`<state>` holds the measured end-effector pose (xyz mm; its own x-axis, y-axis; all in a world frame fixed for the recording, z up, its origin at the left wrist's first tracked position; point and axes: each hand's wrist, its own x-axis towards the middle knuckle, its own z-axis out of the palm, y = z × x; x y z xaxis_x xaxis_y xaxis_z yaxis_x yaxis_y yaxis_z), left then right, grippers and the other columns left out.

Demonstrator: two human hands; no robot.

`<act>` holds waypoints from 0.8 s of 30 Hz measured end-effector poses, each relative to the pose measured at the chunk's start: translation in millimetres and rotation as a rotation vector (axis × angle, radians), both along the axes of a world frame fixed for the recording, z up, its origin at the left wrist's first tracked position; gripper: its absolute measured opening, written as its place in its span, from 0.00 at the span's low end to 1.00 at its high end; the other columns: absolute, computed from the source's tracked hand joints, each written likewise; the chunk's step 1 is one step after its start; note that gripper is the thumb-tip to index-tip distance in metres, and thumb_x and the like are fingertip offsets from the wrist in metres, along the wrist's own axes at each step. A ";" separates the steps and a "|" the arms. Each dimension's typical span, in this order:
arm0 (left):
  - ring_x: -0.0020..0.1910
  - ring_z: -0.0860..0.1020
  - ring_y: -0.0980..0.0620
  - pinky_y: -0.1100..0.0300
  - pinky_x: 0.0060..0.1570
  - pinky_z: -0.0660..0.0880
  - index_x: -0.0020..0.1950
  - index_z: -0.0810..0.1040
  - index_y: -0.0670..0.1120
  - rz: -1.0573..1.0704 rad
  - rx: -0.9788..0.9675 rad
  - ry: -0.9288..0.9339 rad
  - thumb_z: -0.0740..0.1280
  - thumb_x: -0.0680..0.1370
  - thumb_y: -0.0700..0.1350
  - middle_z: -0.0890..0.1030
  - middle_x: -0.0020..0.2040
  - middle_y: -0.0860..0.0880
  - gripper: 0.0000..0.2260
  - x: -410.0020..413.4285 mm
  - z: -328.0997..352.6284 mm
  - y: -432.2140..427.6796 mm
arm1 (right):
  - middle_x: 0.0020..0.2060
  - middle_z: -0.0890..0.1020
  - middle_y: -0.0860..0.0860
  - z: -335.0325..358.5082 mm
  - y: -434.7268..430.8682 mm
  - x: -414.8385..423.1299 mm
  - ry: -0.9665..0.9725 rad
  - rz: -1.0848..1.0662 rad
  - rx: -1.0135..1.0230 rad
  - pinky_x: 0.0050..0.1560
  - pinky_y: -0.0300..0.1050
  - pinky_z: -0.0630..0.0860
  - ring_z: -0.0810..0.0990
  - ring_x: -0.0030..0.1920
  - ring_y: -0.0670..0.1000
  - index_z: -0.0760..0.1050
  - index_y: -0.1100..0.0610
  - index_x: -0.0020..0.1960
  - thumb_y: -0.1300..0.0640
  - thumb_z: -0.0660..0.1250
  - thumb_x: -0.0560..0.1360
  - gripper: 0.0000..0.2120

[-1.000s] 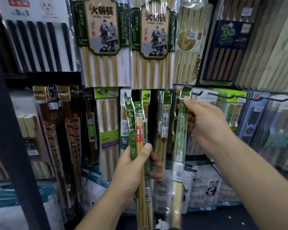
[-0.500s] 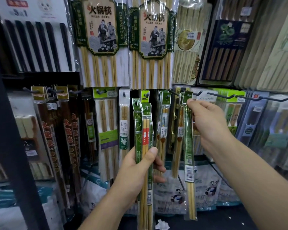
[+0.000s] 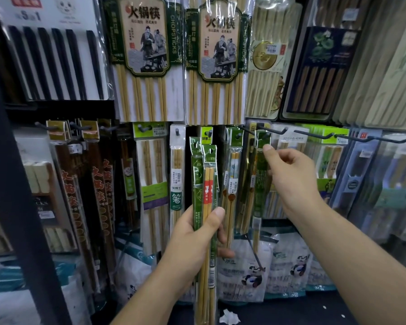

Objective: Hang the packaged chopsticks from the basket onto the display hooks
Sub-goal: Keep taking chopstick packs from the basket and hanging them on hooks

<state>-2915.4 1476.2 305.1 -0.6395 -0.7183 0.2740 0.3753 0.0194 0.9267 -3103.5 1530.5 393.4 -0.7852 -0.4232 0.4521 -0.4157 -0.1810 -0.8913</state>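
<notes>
Left hand point(image 3: 195, 240) grips a bundle of green chopstick packs point(image 3: 205, 184), held upright near centre. Right hand point(image 3: 291, 174) pinches one green pack point(image 3: 259, 191) just below its header (thumb in front, fingers curled behind). The header sits at a dark display hook point(image 3: 274, 132); whether it is threaded cannot be told. Other hanging packs point(image 3: 150, 172) fill the rack to the left, right and above.
</notes>
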 end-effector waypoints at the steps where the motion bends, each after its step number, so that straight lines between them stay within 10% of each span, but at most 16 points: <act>1: 0.37 0.81 0.49 0.50 0.37 0.83 0.45 0.82 0.53 -0.001 -0.004 -0.003 0.73 0.74 0.57 0.80 0.36 0.47 0.08 0.3 -0.3 -0.4 | 0.30 0.73 0.46 -2.0 0.8 1.2 0.020 -0.019 -0.006 0.37 0.38 0.70 0.71 0.28 0.39 0.76 0.58 0.42 0.46 0.70 0.78 0.16; 13: 0.32 0.81 0.48 0.54 0.34 0.81 0.47 0.82 0.57 -0.051 -0.059 0.017 0.79 0.67 0.62 0.81 0.33 0.47 0.14 -0.2 -2.8 -0.9 | 0.32 0.83 0.43 -7.9 10.5 54.2 0.115 0.532 0.152 0.33 0.30 0.73 0.79 0.32 0.39 0.83 0.51 0.48 0.51 0.70 0.79 0.05; 24: 0.28 0.78 0.47 0.53 0.28 0.79 0.44 0.79 0.57 0.014 -0.009 0.004 0.70 0.71 0.70 0.80 0.33 0.48 0.17 -2.1 -0.6 1.8 | 0.34 0.83 0.51 -10.7 8.1 53.6 0.013 0.517 0.055 0.34 0.39 0.76 0.81 0.35 0.47 0.84 0.55 0.43 0.55 0.74 0.76 0.05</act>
